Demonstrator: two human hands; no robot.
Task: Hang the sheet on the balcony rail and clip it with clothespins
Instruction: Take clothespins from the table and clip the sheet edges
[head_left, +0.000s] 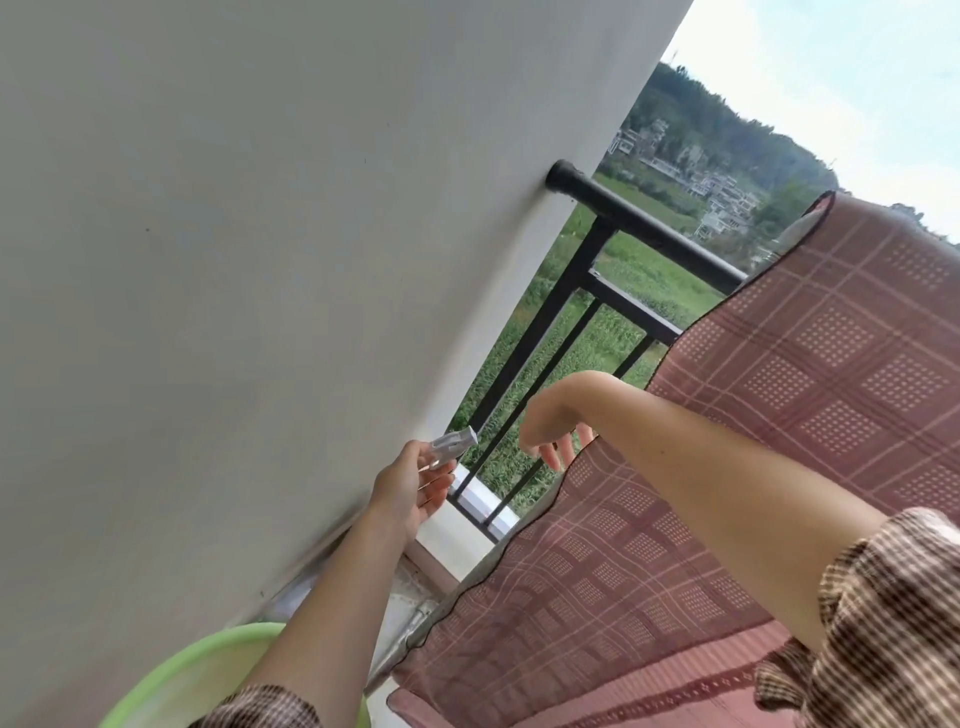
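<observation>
Head view, one frame, tilted hard to one side.

Progress: the sheet (810, 374) is already draped over the balcony rail (644, 228), so the hanging step looks done. No clothespin can be seen fastened on the cloth in the visible stretch; clipping appears still to do, or at most just beginning. The far end of the rail at 3 o'clock runs out of frame, so pins there cannot be ruled out.

Item, sheet: dusty rose-brown, woven check of pale lines with dotted squares, dark scalloped edging. It fills the frame from 2 o'clock down to 5 o'clock, top fold on the rail, free edge hanging wavy toward centre.

Item, clothespin (451, 445): pale grey plastic, just below centre, pinched between thumb and fingertips of the left hand (415, 486); whether its jaws are sprung apart cannot be told.

Item, right hand (550, 431): at centre, wrist bent downward, fingers curled loosely at the sheet's edge; a grip on the cloth is likely, though contact is hidden behind the wrist.

Item, rail: black metal tube, fixed into the white wall (260, 260) at 12 o'clock, bare between wall and sheet.

Item, basin (171, 670): light green, at 7 o'clock, contents not visible.

Judged remaining: bring pin to the rail-top fold, clip, repeat along it.
</observation>
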